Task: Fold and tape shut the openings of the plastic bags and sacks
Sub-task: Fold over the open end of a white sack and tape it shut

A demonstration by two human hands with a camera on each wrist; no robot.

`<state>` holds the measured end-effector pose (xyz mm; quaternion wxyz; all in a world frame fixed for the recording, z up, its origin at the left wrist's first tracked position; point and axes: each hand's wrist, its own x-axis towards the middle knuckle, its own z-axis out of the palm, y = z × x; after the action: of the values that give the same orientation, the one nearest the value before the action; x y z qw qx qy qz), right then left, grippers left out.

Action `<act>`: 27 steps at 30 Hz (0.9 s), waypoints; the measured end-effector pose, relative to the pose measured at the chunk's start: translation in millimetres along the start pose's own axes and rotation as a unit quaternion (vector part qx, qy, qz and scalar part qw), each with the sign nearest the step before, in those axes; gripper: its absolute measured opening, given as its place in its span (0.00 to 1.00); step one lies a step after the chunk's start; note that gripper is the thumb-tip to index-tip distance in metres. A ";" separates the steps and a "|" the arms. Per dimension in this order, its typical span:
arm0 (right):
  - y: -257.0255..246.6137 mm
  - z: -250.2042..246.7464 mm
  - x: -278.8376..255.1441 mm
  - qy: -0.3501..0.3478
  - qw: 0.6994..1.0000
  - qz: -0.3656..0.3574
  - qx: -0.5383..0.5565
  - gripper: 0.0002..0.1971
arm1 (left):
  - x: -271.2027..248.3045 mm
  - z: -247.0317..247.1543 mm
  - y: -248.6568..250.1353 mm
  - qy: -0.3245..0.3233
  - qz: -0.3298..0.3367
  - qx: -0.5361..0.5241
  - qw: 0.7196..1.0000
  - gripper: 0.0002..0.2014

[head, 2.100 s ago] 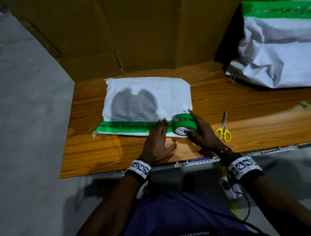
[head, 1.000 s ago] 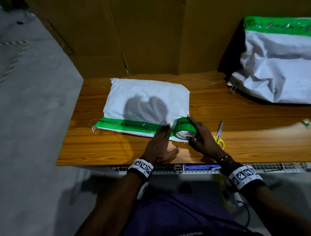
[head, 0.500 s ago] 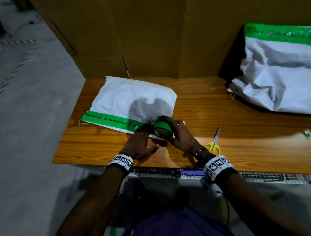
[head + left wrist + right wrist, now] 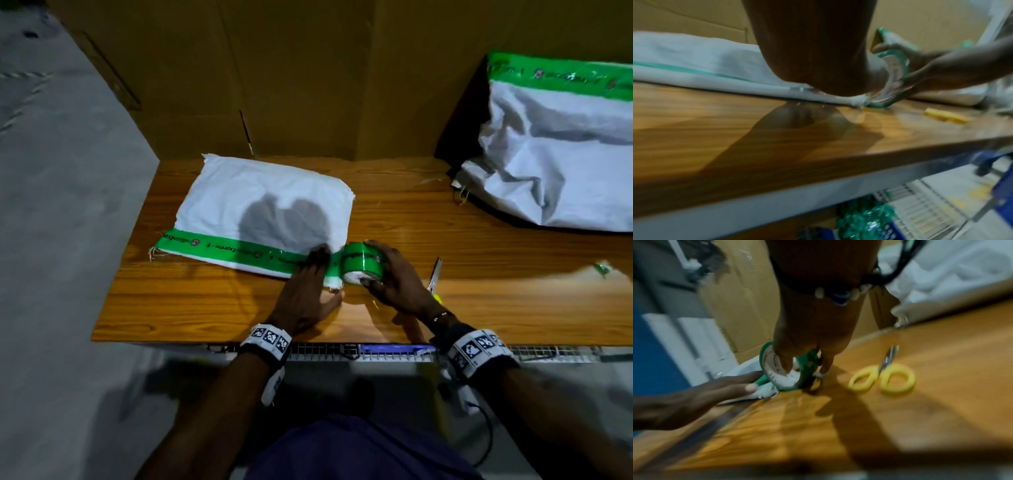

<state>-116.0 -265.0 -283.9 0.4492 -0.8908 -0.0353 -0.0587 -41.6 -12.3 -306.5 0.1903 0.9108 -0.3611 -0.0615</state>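
A white woven sack (image 4: 267,205) lies flat on the wooden table (image 4: 479,308), its near folded edge covered by a strip of green printed tape (image 4: 219,250). My left hand (image 4: 308,287) lies flat with straight fingers pressing the tape at the sack's right corner. My right hand (image 4: 390,274) grips the green tape roll (image 4: 361,262), standing on edge just past that corner, the tape still joined to the strip. In the right wrist view my thumb sits inside the tape roll (image 4: 785,368). The left wrist view shows the sack (image 4: 694,65) and tape roll (image 4: 892,78) beyond my palm.
Yellow-handled scissors (image 4: 434,277) lie right of my right hand, also seen as scissors (image 4: 884,376). A second white sack with a green taped top (image 4: 561,150) leans at the back right. Cardboard panels (image 4: 308,78) stand behind the table. A wire shelf (image 4: 342,351) runs under the front edge.
The sack was shifted left and skewed half a second ago, with both hands over its corner; now my right hand holds the roll just off the sack's right corner and my left hand presses the tape end.
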 end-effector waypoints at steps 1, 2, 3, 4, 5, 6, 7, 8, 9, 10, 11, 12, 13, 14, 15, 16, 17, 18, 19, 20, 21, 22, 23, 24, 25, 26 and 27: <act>-3.8 7.2 -1.3 0.015 1.000 0.010 0.001 0.37 | 1.9 3.4 4.0 -0.015 0.005 -0.011 1.000 0.52; -7.6 12.3 -2.2 0.021 1.000 0.014 -0.004 0.36 | 3.0 6.8 5.2 -0.029 0.002 -0.016 0.999 0.53; -11.1 13.4 -2.7 0.019 1.000 0.014 -0.014 0.35 | 3.6 8.8 4.9 -0.037 -0.006 -0.016 0.999 0.55; -13.1 10.8 -3.3 0.013 0.999 0.013 -0.031 0.35 | 4.0 10.8 3.1 -0.043 -0.013 -0.011 0.999 0.55; -14.2 5.4 -3.6 0.004 0.998 0.015 -0.057 0.35 | 4.5 11.3 1.7 -0.050 -0.019 -0.004 0.999 0.55; -13.8 -1.0 -4.5 -0.009 0.995 0.019 -0.096 0.35 | 4.6 10.8 0.7 -0.058 -0.023 -0.001 0.998 0.55; -14.9 -7.7 -5.4 -0.026 0.989 0.029 -0.143 0.37 | 4.6 10.3 0.5 -0.063 -0.025 0.002 0.998 0.54; -17.0 -12.8 -6.7 -0.041 0.980 0.045 -0.191 0.39 | 4.4 10.0 0.4 -0.065 -0.026 0.006 0.998 0.54; -20.3 -15.1 -8.2 -0.053 0.968 0.067 -0.234 0.41 | 4.3 9.6 0.7 -0.070 -0.027 0.009 0.997 0.54; -23.9 -14.9 -9.4 -0.060 0.958 0.087 -0.266 0.41 | 4.3 10.4 0.8 -0.075 -0.027 0.010 0.997 0.54; -26.7 -13.0 -10.0 -0.058 0.952 0.098 -0.283 0.42 | 4.1 10.8 0.7 -0.077 -0.028 0.011 0.997 0.54; -26.4 -10.2 -9.8 -0.048 0.952 0.097 -0.285 0.42 | 4.1 11.7 0.1 -0.078 -0.026 0.013 0.997 0.53; -25.5 -7.4 -9.9 -0.030 0.962 0.087 -0.258 0.41 | 4.0 11.7 -0.4 -0.075 -0.022 0.011 0.997 0.53; -21.8 -4.6 -10.8 -0.007 0.977 0.076 -0.200 0.40 | 4.3 12.0 -0.8 -0.073 -0.019 0.004 0.997 0.52; -17.1 -2.3 -13.6 0.016 0.989 0.068 -0.127 0.38 | 5.1 11.6 -1.0 -0.072 -0.014 -0.007 0.997 0.52; -11.5 -0.6 -17.8 0.038 0.995 0.062 -0.064 0.37 | 6.2 10.7 -0.9 -0.072 -0.006 -0.017 0.997 0.52; -8.2 0.4 -22.2 0.060 0.996 0.061 -0.026 0.35 | 7.7 10.1 -0.8 -0.075 0.002 -0.020 0.997 0.52; -6.1 1.5 -26.5 0.076 0.995 0.064 -0.014 0.34 | 8.6 10.1 -0.2 -0.080 0.009 -0.016 0.997 0.52; -6.2 1.9 -29.5 0.082 0.994 0.070 -0.016 0.33 | 9.1 9.9 0.5 -0.087 0.011 -0.007 0.996 0.53; -7.6 1.5 -31.6 0.080 0.994 0.075 -0.023 0.33 | 9.1 10.4 1.0 -0.094 0.009 0.005 0.996 0.54; -9.0 -1.0 -31.6 0.064 0.995 0.075 -0.033 0.33 | 9.3 10.8 1.5 -0.099 0.006 0.014 0.995 0.55; -9.9 -6.7 -30.7 0.040 0.995 0.074 -0.043 0.33 | 10.1 11.9 2.0 -0.104 0.006 0.021 0.994 0.55; -12.6 -14.7 -28.5 0.012 0.995 0.074 -0.060 0.33 | 10.4 12.2 2.0 -0.108 0.008 0.026 0.994 0.56; -13.3 -22.9 -24.2 -0.017 0.993 0.075 -0.084 0.34 | 10.3 11.7 0.2 -0.106 0.008 0.029 0.994 0.56; -13.9 -32.4 -22.4 -0.039 0.989 0.084 -0.115 0.36 | 10.1 11.6 -0.8 -0.106 0.010 0.031 0.994 0.56; -14.7 -41.6 -21.8 -0.051 0.982 0.098 -0.150 0.37 | 10.0 11.4 -1.7 -0.105 0.012 0.033 0.994 0.55; -16.0 -48.1 -22.4 -0.060 0.973 0.115 -0.189 0.38 | 9.6 11.4 -1.9 -0.104 0.014 0.034 0.994 0.55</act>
<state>-143.5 -294.4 -245.9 0.2733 -0.9596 0.0524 0.0419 -36.1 -21.0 -317.4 0.1213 0.9004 -0.3932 -0.1413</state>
